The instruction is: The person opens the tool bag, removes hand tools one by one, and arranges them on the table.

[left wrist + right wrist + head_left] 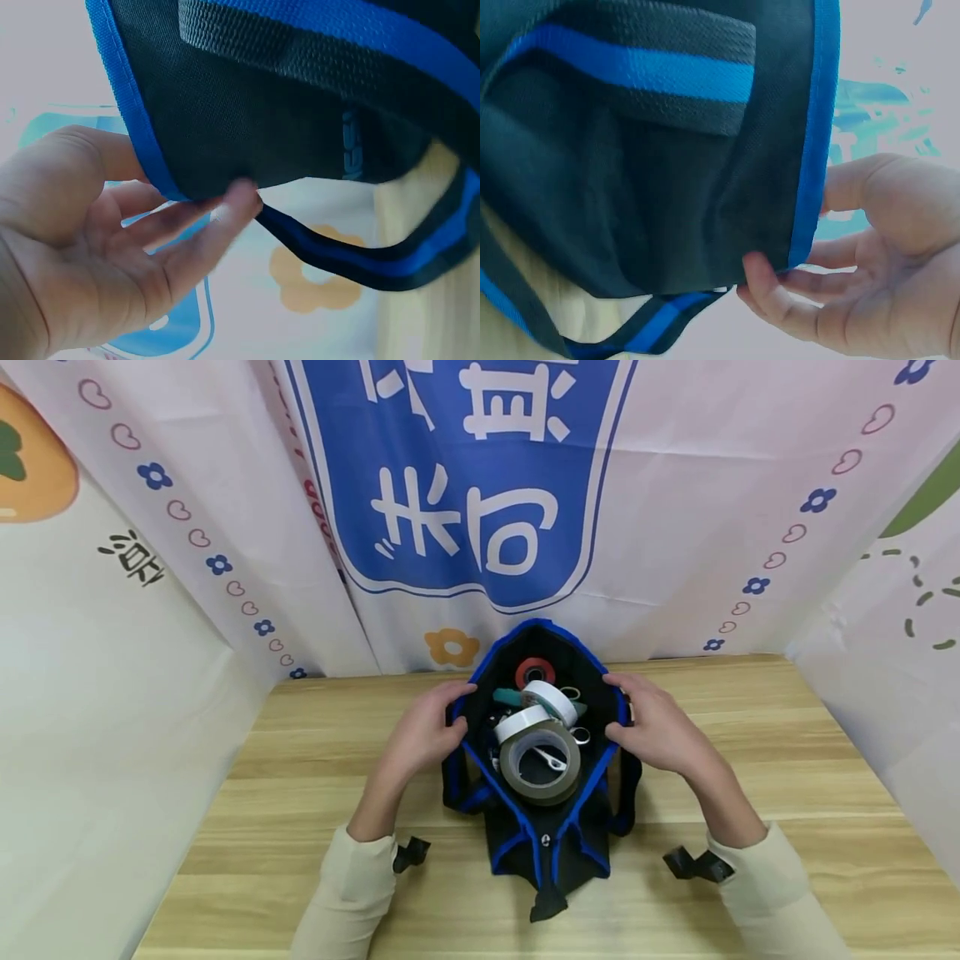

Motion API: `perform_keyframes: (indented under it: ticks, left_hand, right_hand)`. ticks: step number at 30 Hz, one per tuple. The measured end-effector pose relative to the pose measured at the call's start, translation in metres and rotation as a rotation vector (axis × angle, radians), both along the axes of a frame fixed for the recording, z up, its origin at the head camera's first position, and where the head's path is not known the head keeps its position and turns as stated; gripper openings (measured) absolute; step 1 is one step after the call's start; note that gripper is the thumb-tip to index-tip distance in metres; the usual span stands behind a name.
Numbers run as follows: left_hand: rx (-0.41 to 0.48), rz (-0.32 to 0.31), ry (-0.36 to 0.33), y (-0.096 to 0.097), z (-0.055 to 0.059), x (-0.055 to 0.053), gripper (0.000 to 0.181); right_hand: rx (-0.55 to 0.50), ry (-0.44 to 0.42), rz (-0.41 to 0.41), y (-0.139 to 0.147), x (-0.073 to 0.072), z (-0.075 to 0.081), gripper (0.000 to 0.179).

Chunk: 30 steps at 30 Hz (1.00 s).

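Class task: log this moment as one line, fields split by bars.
bag: open, on table | left hand: holds left edge | right hand: holds right edge | inside: tape roll, white rolls

Pale wood-grain tabletop (300, 777) against a white backdrop (690, 552) with blue emblem (450, 452) and orange flower (452, 647)

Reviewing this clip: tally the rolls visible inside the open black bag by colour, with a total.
Red roll: 1
White rolls: 2
Tan roll: 1
Total: 4 rolls in sight
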<state>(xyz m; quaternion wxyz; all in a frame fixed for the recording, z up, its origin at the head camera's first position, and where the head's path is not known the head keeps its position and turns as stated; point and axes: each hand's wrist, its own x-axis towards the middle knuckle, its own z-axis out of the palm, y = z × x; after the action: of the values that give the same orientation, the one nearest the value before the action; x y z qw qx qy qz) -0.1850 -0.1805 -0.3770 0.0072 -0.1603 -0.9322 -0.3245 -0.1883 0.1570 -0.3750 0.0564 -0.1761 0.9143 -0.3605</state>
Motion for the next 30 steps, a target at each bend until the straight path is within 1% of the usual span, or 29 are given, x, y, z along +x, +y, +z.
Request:
perform_keyframes:
  ticks: [2,5,9,11,15,18,22,30]
  left_hand:
    - [0.007,-0.008,-0.002,-0.007,-0.002,0.001,0.051]
    - [-0.014,-0.011,0.014,-0.017,-0.005,0.004,0.052]
    - [-0.035,-0.005,0.02,-0.032,-0.013,0.006,0.053]
    - [-0.024,-0.001,0.008,-0.039,-0.016,0.006,0.054]
    - [-0.004,0.004,-0.003,-0.049,-0.02,0.003,0.053]
    - [0.007,0.004,-0.019,-0.053,-0.022,0.001,0.052]
    - [0.021,0.003,-0.044,-0.057,-0.023,-0.001,0.052]
    - [0.035,0.004,-0.062,-0.061,-0.022,-0.003,0.053]
  right_hand:
    - [-0.005,-0.006,0.002,0.008,0.001,0.0,0.07]
    - [-0.02,-0.027,0.008,0.02,0.002,-0.002,0.07]
    - [-0.046,-0.07,0.017,0.038,0.001,-0.006,0.072]
    - [-0.063,-0.09,0.023,0.046,-0.001,-0.008,0.073]
    - [-0.082,-0.093,0.055,0.059,-0.006,-0.012,0.073]
    - [-0.078,-0.085,0.084,0.065,-0.009,-0.015,0.073]
    - [-0.083,-0.068,0.115,0.07,-0.012,-0.015,0.072]
    - [-0.124,-0.061,0.156,0.077,-0.016,-0.016,0.071]
